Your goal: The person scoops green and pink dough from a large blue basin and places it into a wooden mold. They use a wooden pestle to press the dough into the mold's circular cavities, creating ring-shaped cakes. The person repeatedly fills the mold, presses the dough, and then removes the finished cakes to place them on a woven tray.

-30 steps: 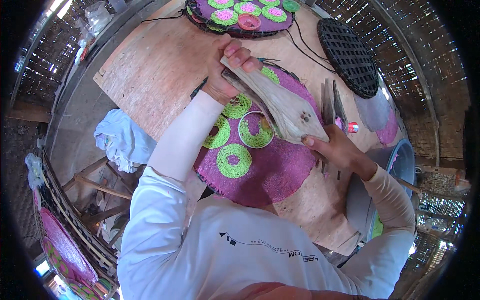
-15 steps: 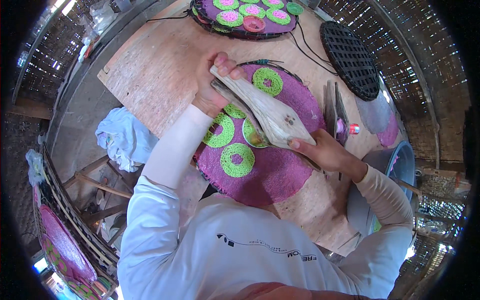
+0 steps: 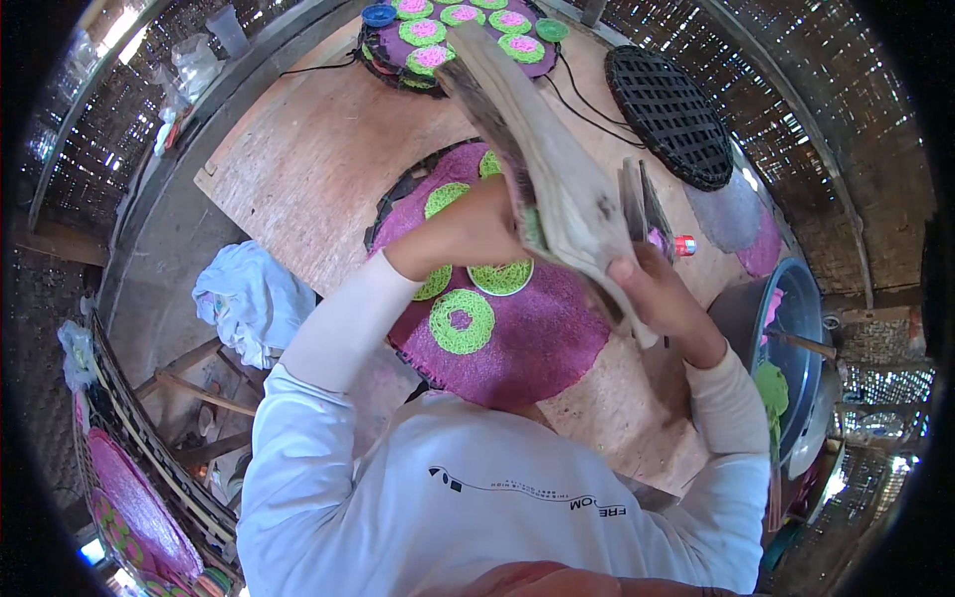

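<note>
A pale, weathered wooden tool [image 3: 557, 149] of hinged-looking boards hangs at a slant over a round purple mat [image 3: 517, 348] that carries lacy green rings [image 3: 462, 320]. My right hand [image 3: 657, 294] is closed on the tool's lower end. My left hand [image 3: 468, 224] is at the tool's left side, its fingertips hidden behind it. A little green stuff [image 3: 532, 224] shows between the boards. Under the tool, a green piece sits in a round white ring [image 3: 497, 289].
Behind is a tray of green-and-pink rounds [image 3: 466, 40] with small bowls. A black woven tray [image 3: 667, 114] lies back right, above a red can [image 3: 684, 246]. A large bucket [image 3: 796, 358] stands right. Blue cloth [image 3: 254, 298] and another laden rack [image 3: 139, 497] are left.
My left hand has let go of the tool's upper end and moved down and round to its side. The tool's upper end has swung upward, standing more steeply.
</note>
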